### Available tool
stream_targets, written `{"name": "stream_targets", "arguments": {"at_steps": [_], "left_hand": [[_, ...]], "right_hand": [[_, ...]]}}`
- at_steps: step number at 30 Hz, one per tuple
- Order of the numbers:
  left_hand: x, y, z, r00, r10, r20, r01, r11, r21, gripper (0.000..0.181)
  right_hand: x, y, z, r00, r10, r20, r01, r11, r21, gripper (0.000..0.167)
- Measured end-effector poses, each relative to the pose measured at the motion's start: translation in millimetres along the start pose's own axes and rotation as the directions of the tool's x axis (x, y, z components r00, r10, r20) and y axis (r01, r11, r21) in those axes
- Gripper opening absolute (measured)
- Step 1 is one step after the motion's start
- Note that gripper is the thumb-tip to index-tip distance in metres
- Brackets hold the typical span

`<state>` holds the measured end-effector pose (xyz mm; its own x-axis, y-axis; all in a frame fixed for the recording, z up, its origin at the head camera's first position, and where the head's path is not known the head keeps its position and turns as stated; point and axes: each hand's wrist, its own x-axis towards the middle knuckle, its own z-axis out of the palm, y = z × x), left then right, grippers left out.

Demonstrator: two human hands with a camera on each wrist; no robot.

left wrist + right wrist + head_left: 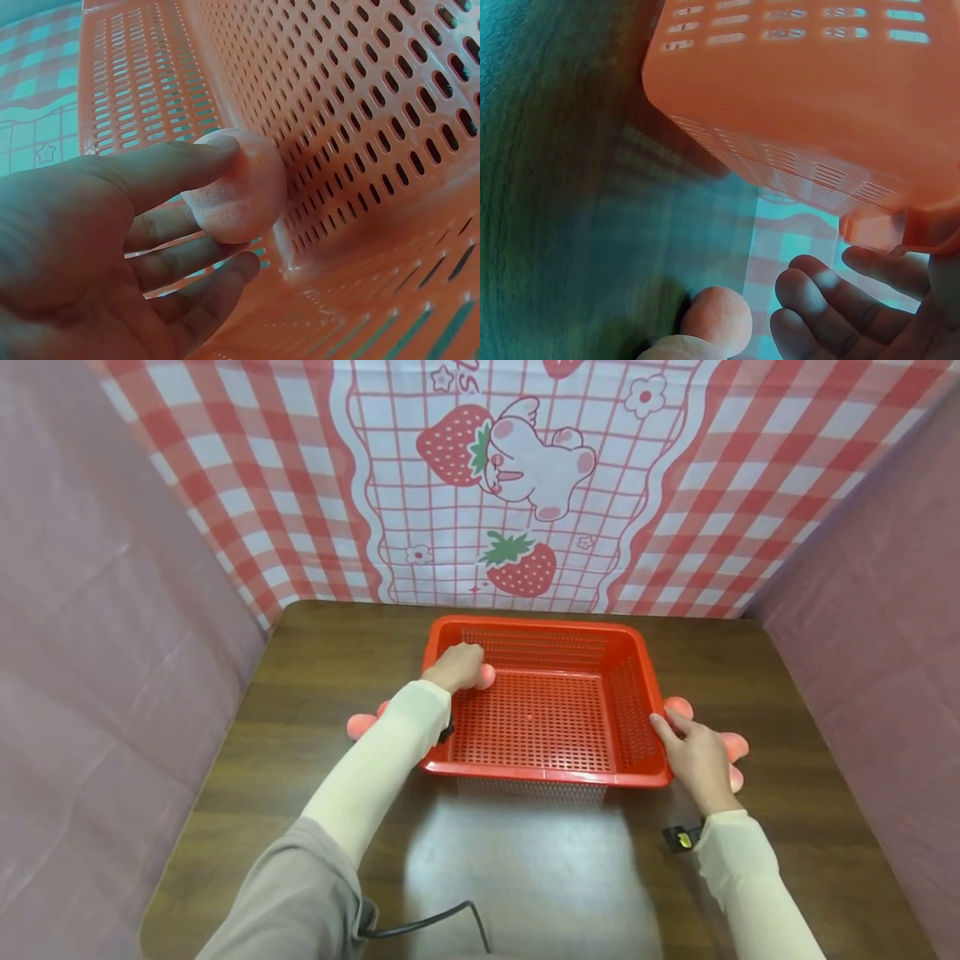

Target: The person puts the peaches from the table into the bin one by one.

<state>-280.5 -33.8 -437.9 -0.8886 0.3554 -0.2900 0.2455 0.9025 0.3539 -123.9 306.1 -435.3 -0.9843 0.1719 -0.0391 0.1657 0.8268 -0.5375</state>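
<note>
A red perforated plastic basket (525,774) stands on the table. Inside its left end, my left hand (456,668) holds a peach (240,187) between thumb and fingers, low by the basket's floor and wall. At the opposite side, my right hand (697,760) pinches the rim, its thumb on top. The other fingers (817,300) hang outside the basket wall, apart from it. Just beyond that hand lie several peaches (735,746), two of them visible in the right wrist view as rounded pink fruit (717,321).
More peaches (361,727) lie left of the basket, partly hidden by the left sleeve. The brown wooden table (300,652) ends at a checked strawberry cloth (300,485) behind. A black cable (427,922) runs near the front edge.
</note>
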Motion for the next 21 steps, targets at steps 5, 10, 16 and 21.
{"name": "stream_targets", "arguments": {"at_steps": [5, 10, 16, 21], "left_hand": [[2.1, 1.3, 1.5, 0.999, 0.042, -0.015, -0.041, 0.997, 0.063, 0.011], [2.1, 2.2, 3.4, 0.998, 0.063, -0.029, -0.060, 0.992, 0.109, 0.009], [1.9, 2.8, 5.1, 0.991, 0.106, -0.080, -0.093, 0.984, 0.153, 0.012], [1.9, 3.0, 5.2, 0.990, 0.101, -0.102, -0.085, 0.984, 0.155, 0.010]], "right_hand": [[0.1, 1.8, 0.3, 1.000, -0.016, -0.004, 0.016, 1.000, 0.002, 0.065], [-0.3, 3.3, 0.6, 1.000, -0.007, 0.008, 0.007, 1.000, -0.001, 0.066], [-0.8, 3.5, 0.7, 0.999, -0.039, -0.014, 0.039, 0.999, -0.026, 0.061], [1.5, 2.3, 0.8, 0.996, -0.082, -0.039, 0.080, 0.996, -0.042, 0.055]]}}
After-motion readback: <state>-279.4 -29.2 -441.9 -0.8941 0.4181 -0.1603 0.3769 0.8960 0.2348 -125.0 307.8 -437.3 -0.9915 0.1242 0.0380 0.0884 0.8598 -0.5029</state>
